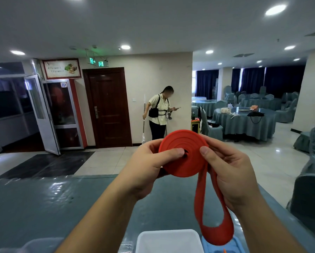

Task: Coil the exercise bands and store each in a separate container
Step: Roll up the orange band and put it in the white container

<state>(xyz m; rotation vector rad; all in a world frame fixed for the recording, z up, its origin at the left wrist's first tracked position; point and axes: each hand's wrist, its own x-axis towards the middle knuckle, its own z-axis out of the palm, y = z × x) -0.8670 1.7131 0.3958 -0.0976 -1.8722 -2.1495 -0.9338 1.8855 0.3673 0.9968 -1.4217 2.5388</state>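
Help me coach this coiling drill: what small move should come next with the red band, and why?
Probably another turn of the coil. The red band is mostly wound, pinched between the left hand and the right hand, but a loose loop still hangs above the white container.

A: Ceiling lights (pixel 275 9) are shining over a pale tiled floor (pixel 105 159), with a dark wooden door (pixel 108 106) sitting in the cream wall (pixel 153 79).

B: Round tables (pixel 244 121) draped in teal are standing right, dark curtains (pixel 280 79) hanging behind.
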